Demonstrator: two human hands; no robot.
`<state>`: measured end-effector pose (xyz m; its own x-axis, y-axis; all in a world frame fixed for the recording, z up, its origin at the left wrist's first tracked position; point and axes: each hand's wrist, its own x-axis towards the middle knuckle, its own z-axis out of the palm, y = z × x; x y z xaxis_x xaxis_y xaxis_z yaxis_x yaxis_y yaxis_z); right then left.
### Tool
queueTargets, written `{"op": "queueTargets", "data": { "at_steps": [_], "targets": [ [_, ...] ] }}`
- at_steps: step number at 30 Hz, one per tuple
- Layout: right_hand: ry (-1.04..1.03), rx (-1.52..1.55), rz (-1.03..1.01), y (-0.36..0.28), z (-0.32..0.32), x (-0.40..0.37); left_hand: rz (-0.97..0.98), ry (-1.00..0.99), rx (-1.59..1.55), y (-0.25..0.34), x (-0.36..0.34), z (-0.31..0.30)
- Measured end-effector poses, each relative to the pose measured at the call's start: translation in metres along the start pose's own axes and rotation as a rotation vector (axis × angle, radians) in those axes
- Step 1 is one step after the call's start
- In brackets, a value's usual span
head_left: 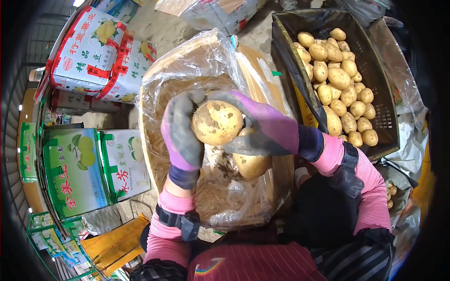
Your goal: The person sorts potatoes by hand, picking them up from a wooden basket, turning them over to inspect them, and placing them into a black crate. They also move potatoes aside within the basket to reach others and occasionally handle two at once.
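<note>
A large tan potato (218, 122) with dirt patches is held between my two gloved hands, above the plastic-lined cardboard box (262, 63). My left hand (183, 126), in a grey and purple glove, curls round its left side. My right hand (267, 122), gloved alike, is closed against its right side, fingers over the top and thumb beneath. Another potato (253, 165) shows just below the right hand, its upper part hidden by the glove. Clear plastic film (234, 206) and loose dirt lie inside the box under the hands.
To the right stands a dark crate (386, 117) with a black liner, holding many potatoes (340, 77). Printed cartons (86, 56) are stacked at upper left, and green fruit boxes (72, 168) stand below them. A yellow-orange sheet (115, 243) lies at lower left.
</note>
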<state>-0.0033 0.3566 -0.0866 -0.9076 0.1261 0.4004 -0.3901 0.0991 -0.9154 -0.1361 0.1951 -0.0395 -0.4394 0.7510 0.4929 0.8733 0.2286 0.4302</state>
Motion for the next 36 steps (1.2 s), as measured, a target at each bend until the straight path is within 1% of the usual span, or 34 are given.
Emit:
{"op": "queueTargets", "data": {
  "at_steps": [2,3,5,6,8,9,11,12,14,15,16,17,18,19,20,21,22,24,25,26,27,28,29,30,31,32,33,34,36],
  "targets": [
    [0.002,-0.031,0.0,-0.001,0.002,-0.002,-0.316,-0.005,-0.204,0.005,-0.004,0.002],
    [0.03,-0.065,0.012,-0.001,0.005,0.0,-0.316,-0.007,-0.204,0.013,-0.005,0.007],
    [0.059,-0.094,0.028,0.0,0.007,0.0,-0.271,0.095,-0.39,0.033,-0.008,0.017],
    [0.062,-0.088,0.021,-0.003,0.006,0.0,-0.376,0.007,-0.405,0.033,-0.009,0.01],
    [0.062,-0.081,0.015,-0.003,0.005,0.001,-0.45,0.013,-0.518,0.06,-0.008,0.007],
    [0.063,-0.132,0.02,-0.001,0.005,0.002,-0.453,0.015,-0.518,0.059,-0.009,0.007],
    [0.066,-0.185,0.024,0.0,0.006,0.001,-0.581,0.059,-0.752,0.055,-0.007,0.009],
    [0.083,-0.189,-0.003,0.0,0.007,0.002,-0.58,0.059,-0.751,0.051,-0.007,0.009],
    [0.104,-0.193,-0.032,0.001,0.009,0.004,-0.546,0.099,-0.862,0.04,-0.007,0.011],
    [0.109,-0.226,-0.103,0.003,0.009,0.006,-0.47,0.162,-0.871,0.036,-0.008,0.014],
    [0.113,-0.258,-0.172,0.006,0.01,0.006,-0.104,0.032,0.009,0.017,-0.01,0.011],
    [0.112,-0.256,-0.17,0.009,0.011,0.004,-0.327,0.045,-0.327,0.008,-0.015,0.014],
    [0.091,-0.317,-0.098,0.012,0.011,0.001,-0.549,0.06,-0.665,0.001,-0.019,0.017],
    [0.071,-0.38,-0.028,0.015,0.011,0.0,-0.551,0.061,-0.666,-0.004,-0.025,0.019],
    [0.071,-0.38,-0.024,0.01,0.01,0.001,-0.303,0.095,-0.381,0.003,-0.023,0.017],
    [0.045,-0.29,0.025,0.001,0.008,0.003,-0.055,0.122,-0.099,0.013,-0.019,0.015],
    [0.023,-0.21,0.079,-0.004,0.007,0.005,-0.055,0.119,-0.116,0.026,-0.013,0.011],
    [0.064,-0.232,-0.061,0.02,0.009,0.002,-0.5,0.027,-0.519,0.06,0.0,0.008],
    [0.11,-0.249,-0.113,0.025,0.012,-0.001,-0.507,0.006,-0.517,0.063,0.002,0.01],
    [0.087,-0.196,-0.079,0.021,0.008,-0.001,-0.511,-0.013,-0.514,0.059,0.004,0.009],
    [0.103,-0.147,-0.132,0.026,0.008,0.001,-0.392,0.021,-0.423,0.051,0.003,0.011],
    [0.123,-0.137,-0.139,0.028,0.005,-0.003,-0.269,0.062,-0.325,0.038,0.001,0.014],
    [0.117,-0.102,-0.126,0.023,0.0,-0.003,-0.3,0.142,-0.336,0.036,0.006,0.019],
    [0.107,-0.06,-0.117,0.019,-0.005,-0.002,-0.349,-0.091,-0.152,0.042,0.012,0.007],
    [0.105,-0.068,-0.11,0.013,-0.012,-0.002,-0.298,-0.05,-0.164,0.04,0.013,0.01],
    [0.081,0.257,0.06,0.0,-0.021,-0.003,-0.249,-0.009,-0.175,0.036,0.013,0.016],
    [0.056,0.58,0.229,-0.006,-0.03,-0.005,-0.39,0.114,-0.677,0.03,0.013,0.033],
    [0.054,0.573,0.234,-0.002,-0.039,-0.009,-0.621,0.191,-1.062,0.033,0.009,0.04],
    [0.253,0.564,0.334,0.018,-0.063,-0.02,-0.672,-0.08,-0.791,0.004,-0.009,0.043]
  ]
}}
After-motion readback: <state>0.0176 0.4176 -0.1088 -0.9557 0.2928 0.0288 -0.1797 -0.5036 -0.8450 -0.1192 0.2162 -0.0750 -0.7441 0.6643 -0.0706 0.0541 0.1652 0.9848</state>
